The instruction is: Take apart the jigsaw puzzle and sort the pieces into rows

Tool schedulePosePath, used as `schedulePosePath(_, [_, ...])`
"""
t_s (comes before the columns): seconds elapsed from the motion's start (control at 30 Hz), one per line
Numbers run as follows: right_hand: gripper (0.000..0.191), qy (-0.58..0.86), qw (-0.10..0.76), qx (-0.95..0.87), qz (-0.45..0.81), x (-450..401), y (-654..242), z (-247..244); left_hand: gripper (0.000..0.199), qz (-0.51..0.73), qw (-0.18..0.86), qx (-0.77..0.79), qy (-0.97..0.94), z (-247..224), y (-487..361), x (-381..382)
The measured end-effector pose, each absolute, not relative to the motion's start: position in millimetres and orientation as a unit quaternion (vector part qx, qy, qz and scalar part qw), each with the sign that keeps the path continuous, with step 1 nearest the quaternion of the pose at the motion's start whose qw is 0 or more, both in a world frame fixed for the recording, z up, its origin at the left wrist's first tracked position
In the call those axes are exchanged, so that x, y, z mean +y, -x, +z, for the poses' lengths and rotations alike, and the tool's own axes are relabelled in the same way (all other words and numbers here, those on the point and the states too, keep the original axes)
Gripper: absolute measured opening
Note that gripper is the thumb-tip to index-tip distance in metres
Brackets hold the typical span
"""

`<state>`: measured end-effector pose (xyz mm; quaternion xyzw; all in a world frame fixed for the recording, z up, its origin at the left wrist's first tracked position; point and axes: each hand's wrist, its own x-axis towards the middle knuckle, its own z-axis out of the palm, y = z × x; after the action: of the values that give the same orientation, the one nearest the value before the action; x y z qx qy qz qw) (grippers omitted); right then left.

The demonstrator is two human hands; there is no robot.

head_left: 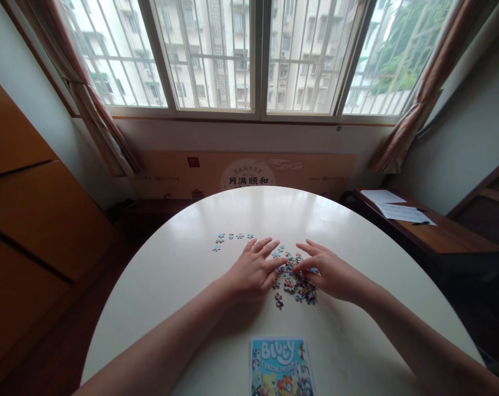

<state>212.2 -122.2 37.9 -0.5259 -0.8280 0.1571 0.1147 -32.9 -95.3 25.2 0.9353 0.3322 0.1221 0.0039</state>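
Note:
A heap of small, multicoloured jigsaw puzzle pieces [301,289] lies on the white round table [158,308]. My left hand [253,269] is at the heap's left side, palm down with fingers spread, its index fingertip over the pieces. On the other side, my right hand [325,269] has its fingers apart, and its lower fingertips reach onto the heap. I see nothing gripped in either hand. Beyond my left hand, several separate light-blue pieces [220,235] form a loose row and a short column. A blue "Bluey" picture card [280,363] lies nearest me.
A barred window [257,60] with tied curtains is ahead. Below it stands a wide printed cardboard panel [170,170]. Right of the table, papers [401,213] and pens rest on a wooden side table [459,236]. An orange-brown cabinet [30,220] stands at left.

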Motion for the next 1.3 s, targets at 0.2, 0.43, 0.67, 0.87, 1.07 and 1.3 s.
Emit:
schedulePosePath(0.2, [0.026,0.508,0.121,-0.837,0.16,-121.5,-229.8,38.0,0.04,0.112,0.011,0.328,-0.938,25.3,32.4,-94.7])
schedulePosePath(0.43, [0.023,0.494,0.153,-0.845,0.135,-120.5,-232.3,36.2,0.038,0.127,0.003,0.327,-0.936,25.4,34.0,-95.3])
schedulePosePath(0.67, [0.03,0.479,0.139,-0.859,0.115,-120.5,-216.8,28.5,0.036,0.139,0.008,0.323,-0.936,28.1,38.2,-95.3])
schedulePosePath(0.87, [0.035,0.495,0.131,-0.852,0.108,-115.8,-217.3,22.9,0.036,0.165,0.011,0.336,-0.927,30.0,43.4,-92.4])
schedulePosePath(1.07, [0.032,0.486,0.145,-0.854,0.114,-117.1,-221.9,27.5,0.032,0.158,0.016,0.327,-0.931,30.2,44.6,-93.4])
schedulePosePath(1.3, [0.035,0.466,0.171,-0.864,0.085,-117.6,-218.3,26.9,0.035,0.129,0.023,0.357,-0.925,29.7,37.7,-95.8])
